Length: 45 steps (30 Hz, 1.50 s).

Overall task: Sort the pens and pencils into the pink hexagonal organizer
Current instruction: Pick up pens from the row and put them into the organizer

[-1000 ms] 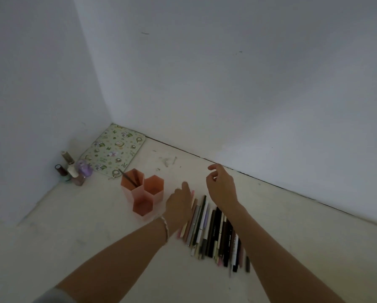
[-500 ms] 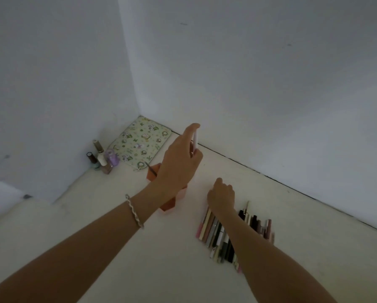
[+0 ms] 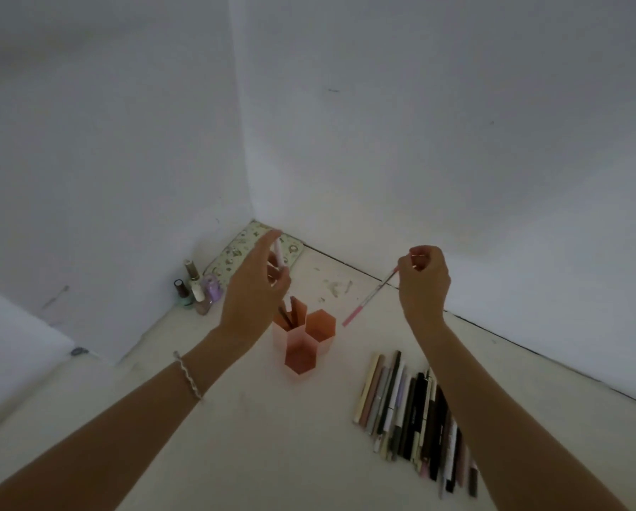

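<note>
The pink hexagonal organizer (image 3: 301, 357) stands on the pale floor, three joined cells, with a dark pen or two in its far-left cell. My left hand (image 3: 251, 293) hovers above that cell, gripping a white-and-pink pen (image 3: 278, 255) upright. My right hand (image 3: 423, 282) is raised to the right of the organizer, pinching a thin pink pen (image 3: 370, 298) that slants down toward the organizer. A row of several pens and pencils (image 3: 408, 407) lies on the floor at the lower right, partly hidden by my right forearm.
Several small nail polish bottles (image 3: 194, 289) stand by the left wall. A patterned pouch (image 3: 242, 248) lies in the corner behind my left hand. Walls close in on the left and back. A white sheet (image 3: 13, 348) lies at the far left.
My right hand has lifted a thin pink pen off the row and risen beside the organizer. My left hand still holds its pen above the organizer. The view has shifted.
</note>
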Available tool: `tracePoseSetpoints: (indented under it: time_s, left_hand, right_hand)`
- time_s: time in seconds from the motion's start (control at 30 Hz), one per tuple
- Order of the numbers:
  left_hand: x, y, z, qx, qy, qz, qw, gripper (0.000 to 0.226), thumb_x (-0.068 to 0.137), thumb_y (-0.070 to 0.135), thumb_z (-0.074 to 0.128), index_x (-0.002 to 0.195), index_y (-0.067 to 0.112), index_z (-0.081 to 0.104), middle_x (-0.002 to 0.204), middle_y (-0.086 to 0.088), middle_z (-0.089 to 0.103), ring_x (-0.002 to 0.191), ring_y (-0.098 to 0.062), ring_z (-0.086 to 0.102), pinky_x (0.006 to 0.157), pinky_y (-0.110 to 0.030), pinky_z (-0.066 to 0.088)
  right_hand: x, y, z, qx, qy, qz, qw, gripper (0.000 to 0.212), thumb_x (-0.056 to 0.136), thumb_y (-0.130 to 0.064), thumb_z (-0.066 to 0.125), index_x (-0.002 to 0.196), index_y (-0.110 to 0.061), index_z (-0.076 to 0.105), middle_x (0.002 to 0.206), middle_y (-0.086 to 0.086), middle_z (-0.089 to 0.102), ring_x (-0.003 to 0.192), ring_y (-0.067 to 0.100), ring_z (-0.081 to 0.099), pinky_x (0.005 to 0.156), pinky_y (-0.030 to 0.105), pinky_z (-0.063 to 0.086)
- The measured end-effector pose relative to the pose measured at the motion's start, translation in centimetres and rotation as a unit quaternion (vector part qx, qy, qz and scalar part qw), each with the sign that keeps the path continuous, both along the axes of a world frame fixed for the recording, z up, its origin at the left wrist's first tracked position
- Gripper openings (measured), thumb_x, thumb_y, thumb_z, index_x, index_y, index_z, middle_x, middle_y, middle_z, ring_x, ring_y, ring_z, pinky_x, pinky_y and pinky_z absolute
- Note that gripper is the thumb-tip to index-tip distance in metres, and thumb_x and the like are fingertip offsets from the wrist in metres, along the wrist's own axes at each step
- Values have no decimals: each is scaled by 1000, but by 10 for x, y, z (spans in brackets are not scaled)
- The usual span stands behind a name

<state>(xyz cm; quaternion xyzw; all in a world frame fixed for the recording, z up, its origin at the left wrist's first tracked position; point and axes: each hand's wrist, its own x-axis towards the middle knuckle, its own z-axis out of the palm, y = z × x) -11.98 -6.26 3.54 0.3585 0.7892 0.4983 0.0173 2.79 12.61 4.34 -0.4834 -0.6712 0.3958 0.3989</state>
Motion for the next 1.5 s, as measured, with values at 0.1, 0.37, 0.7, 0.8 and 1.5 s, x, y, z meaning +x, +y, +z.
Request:
tracePoseSetpoints:
  time_s: [0.1,0.37,0.7,0.8,1.5]
  left_hand:
    - [4,-10,-23,-103,141,5,985,36,83,14,70,117,21,61,100,1,64,93,-16,62,85,-28,50]
    - [-21,-16,2,-27,116,74,990,23,88,9,52,109,14,63,112,-3,62,108,-19,51,94,-28,39]
    - [23,17,20,51,14,7,999,24,89,5,50,106,22,58,102,9,58,85,4,56,72,-5,46]
    - [59,38,2,-33,1,-74,997,17,91,13,51,100,27,55,90,14,59,78,2,59,67,-13,50]
    - [142,93,-100,-366,-137,-133,911,28,99,22,47,121,5,43,110,-13,61,97,-27,62,79,-34,49]
  right_hand:
    - [-10,-16,17,13,60,0,998,13,86,-7,57,96,-16,57,76,-6,59,61,5,51,58,14,40]
    - [-28,-73,16,89,125,64,986,14,89,-12,58,95,-24,55,86,-2,62,79,14,53,71,17,44]
    - [-16,-100,-30,192,-54,174,964,16,86,-10,60,100,-15,64,98,-6,64,90,10,54,82,20,44]
    - [6,-70,-24,119,-38,101,987,24,85,-4,54,102,-20,60,96,-8,62,84,3,53,77,18,41]
    - [81,-1,-88,-39,-179,102,978,18,93,-7,51,105,-15,61,72,-10,60,53,4,51,50,9,39]
